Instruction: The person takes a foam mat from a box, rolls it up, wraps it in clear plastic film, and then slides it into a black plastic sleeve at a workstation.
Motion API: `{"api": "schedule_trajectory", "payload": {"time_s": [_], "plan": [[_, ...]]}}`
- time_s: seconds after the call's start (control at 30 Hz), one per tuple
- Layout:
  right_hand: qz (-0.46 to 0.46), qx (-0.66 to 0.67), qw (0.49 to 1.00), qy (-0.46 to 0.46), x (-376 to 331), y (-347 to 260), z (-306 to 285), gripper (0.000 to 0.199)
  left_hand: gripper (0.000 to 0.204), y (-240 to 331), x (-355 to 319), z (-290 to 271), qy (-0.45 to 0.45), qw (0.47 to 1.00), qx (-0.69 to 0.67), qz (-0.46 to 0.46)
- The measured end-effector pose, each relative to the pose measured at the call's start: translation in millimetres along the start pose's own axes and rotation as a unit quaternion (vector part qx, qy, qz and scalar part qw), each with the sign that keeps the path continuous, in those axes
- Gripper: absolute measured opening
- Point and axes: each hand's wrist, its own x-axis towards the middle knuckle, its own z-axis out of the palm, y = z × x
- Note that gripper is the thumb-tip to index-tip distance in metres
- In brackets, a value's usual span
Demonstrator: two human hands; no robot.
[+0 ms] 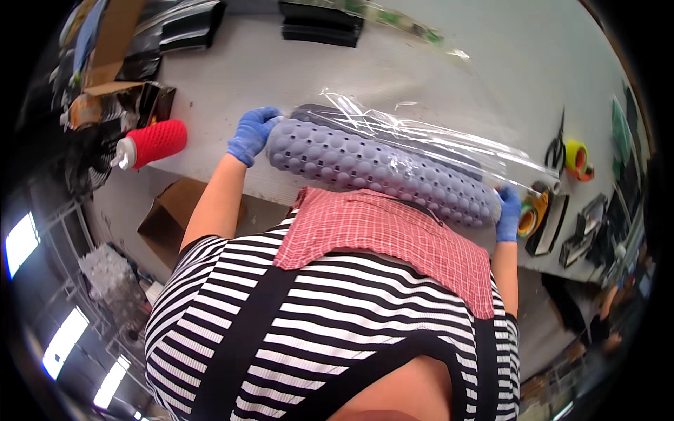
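A rolled-up bubbly rubber bath mat (379, 163), grey-purple with small holes, lies across the table edge right in front of me. Clear plastic film (421, 130) stretches over its far side, full of shiny creases. At the roll's left end, my left hand (253, 135) in a blue glove is closed on it, fingers curled against the end. My right hand (508, 212), also in a blue glove, grips the opposite end; its fingers are partly hidden behind the roll.
A red textured bottle (160, 143) with a white cap lies at the left edge. To the right are scissors (556, 149), yellow tape (577, 158) and a tape dispenser (535, 210). Black packages (321, 27) lie at the far side. An open cardboard box (172, 214) stands below the table.
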Motion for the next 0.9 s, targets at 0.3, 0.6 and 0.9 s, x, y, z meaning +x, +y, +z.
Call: {"api": "schedule_trajectory", "payload": {"time_s": [0.3,0.6,0.9], "plan": [[0.092,0.16,0.982,-0.03,-9,-5,-4,0.013,0.021,8,-26,-9,-0.048,0.995,-0.081,-0.018],[0.199,0.419,0.874,-0.146,-28,-14,-23,0.045,0.06,32,-44,-32,-0.237,0.931,-0.27,-0.066],[0.105,0.216,0.956,-0.17,-52,-61,-5,0.072,0.089,37,-56,-17,-0.21,0.956,-0.196,-0.055]]}}
